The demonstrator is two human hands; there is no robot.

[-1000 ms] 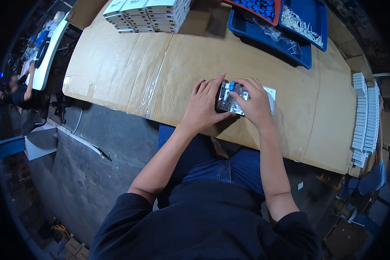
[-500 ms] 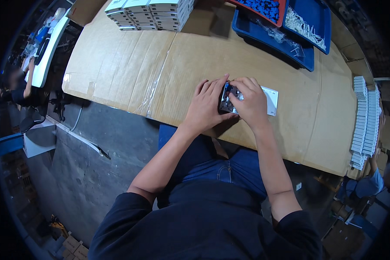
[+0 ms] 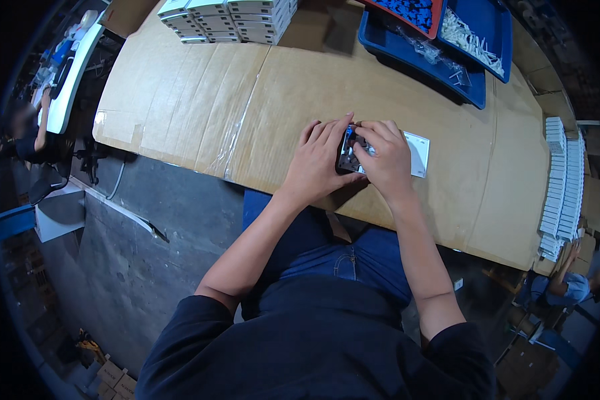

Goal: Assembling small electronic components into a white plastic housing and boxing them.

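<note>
Near table's (image 3: 300, 87) front edge, brace case (image 3: 349, 160) with left hand (image 3: 315, 160) half-open around it, press square-on with right hand (image 3: 388, 157), fingers bunched, their grip hidden.

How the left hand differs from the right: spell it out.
The left hand grips the small open box from its left side; the right hand reaches over from the right. The left hand's thumb and forefinger stand wide apart; the right hand's fingers bend inward. Both are bare and at the same box.
</note>
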